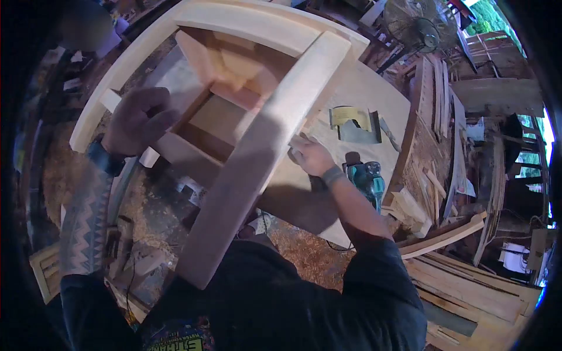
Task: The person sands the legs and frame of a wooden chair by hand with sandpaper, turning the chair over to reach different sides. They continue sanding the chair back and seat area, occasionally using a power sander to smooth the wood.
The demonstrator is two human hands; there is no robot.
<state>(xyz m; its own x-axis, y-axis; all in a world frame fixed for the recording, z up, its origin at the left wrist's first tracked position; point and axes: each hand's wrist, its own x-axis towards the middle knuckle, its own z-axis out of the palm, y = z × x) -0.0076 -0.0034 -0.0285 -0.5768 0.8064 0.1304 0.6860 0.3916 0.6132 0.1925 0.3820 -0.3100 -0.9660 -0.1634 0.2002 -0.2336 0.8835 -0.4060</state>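
Observation:
A wooden frame with a long, wide rail (257, 149) crosses the middle of the view, joined at the top to a curved piece (252, 26). My right hand (310, 155) touches the rail's right edge, its fingers bent against the wood; whether it grips something small there is hidden. My left hand (143, 120) is raised beside the frame's left side, thumb and fingers apart, with nothing seen in it. Between them lies an open box-like compartment (219, 120). A teal power tool (367, 181) stands by my right wrist on the pale board (380, 88).
Sandpaper pieces (354, 124) and a thin blade-like tool (389, 134) lie on the board. Wood strips (436, 99) and offcuts (410, 210) are at the right. A fan (418, 29) stands at the back. Another person (108, 32) is at the upper left.

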